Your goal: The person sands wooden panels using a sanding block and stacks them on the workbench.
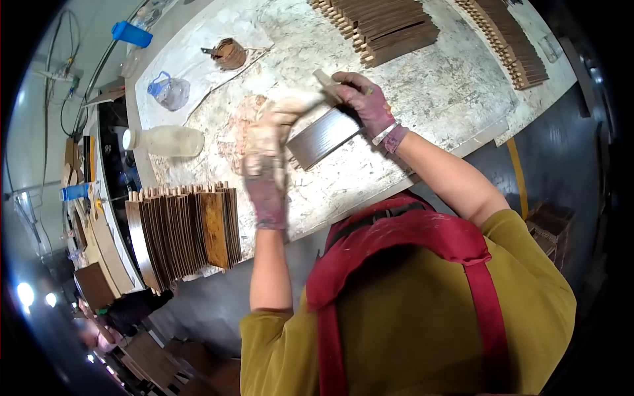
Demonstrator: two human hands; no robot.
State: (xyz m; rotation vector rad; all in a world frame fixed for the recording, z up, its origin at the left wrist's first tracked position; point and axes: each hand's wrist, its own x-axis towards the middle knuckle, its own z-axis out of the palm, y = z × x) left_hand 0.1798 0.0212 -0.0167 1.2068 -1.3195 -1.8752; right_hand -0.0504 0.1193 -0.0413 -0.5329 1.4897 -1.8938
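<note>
Hands at the table (436, 132), both gloved, seen from above through my head feed. Left hand (264, 142) is smeared by motion blur, raised left of the board; I cannot tell whether its fingers are open or closed. Right hand (368, 109) has its fingers curled round a pale strip (323, 79), which pokes out past the fingertips toward the far side; too blurred for me to name it better.

Dark board (325, 137) lies flat on the table between the hands, glossy on top, its right end close under the right hand. Pegs show at its left end.

Around it I log: one row of pegged boards (178, 228) at the left near edge, a second stack (396, 33) at the far side, a third row (505, 43) to the far right. Left of the left hand, a cloudy bottle (170, 141) lies on its side. Beyond it, a clear jug (173, 94) and a brown pot (229, 54).
</note>
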